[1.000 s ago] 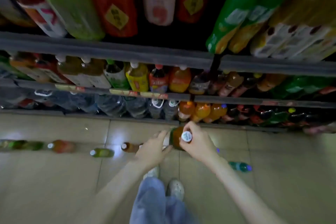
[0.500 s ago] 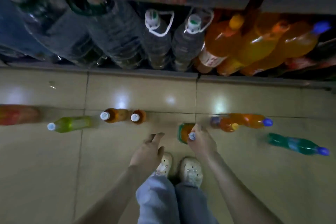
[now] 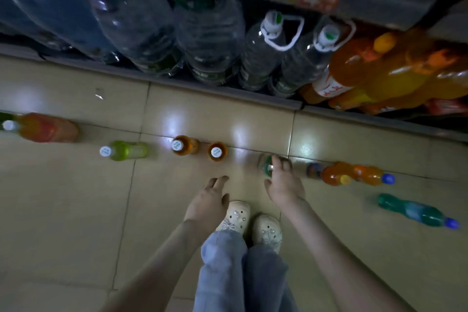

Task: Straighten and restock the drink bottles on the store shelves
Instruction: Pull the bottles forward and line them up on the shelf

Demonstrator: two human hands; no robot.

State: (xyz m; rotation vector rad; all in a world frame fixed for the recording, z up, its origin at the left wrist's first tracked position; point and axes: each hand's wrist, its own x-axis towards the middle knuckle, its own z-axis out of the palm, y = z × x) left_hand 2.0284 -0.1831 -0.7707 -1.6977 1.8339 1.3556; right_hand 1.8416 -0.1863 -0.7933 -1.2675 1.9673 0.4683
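Judging from the floor (image 3: pixel 76 210), most of the restocking is not yet done: a loose row of drinks stands on the tiles instead of on the shelf (image 3: pixel 217 90).

The right hand (image 3: pixel 285 186) reaches toward twelve o'clock. Its fingers (image 3: pixel 277 162) curl over the top of a bottle (image 3: pixel 264 166), grasping it where it stands on the floor in that row, just ahead of the shoes (image 3: pixel 236 215). The bottle is too blurred to tell what kind it is. The left hand (image 3: pixel 209 200), at its nine o'clock, hangs with fingers loose and holds nothing.

Further toward nine o'clock stand two amber bottles (image 3: pixel 183 145), a green bottle (image 3: pixel 125 151) and, at the edge of view, a red bottle (image 3: pixel 46 128). Toward three o'clock a cluster of orange bottles (image 3: pixel 338 175) stands close together, and a teal bottle (image 3: pixel 417 210) stands apart at four o'clock.

On the shelf at twelve o'clock, water jugs (image 3: pixel 263 56) and big orange sodas (image 3: pixel 379 71) fill the front edge. That level looks stocked, so the floor bottles probably belong higher up, out of view. Each of them is yet to be shelved.
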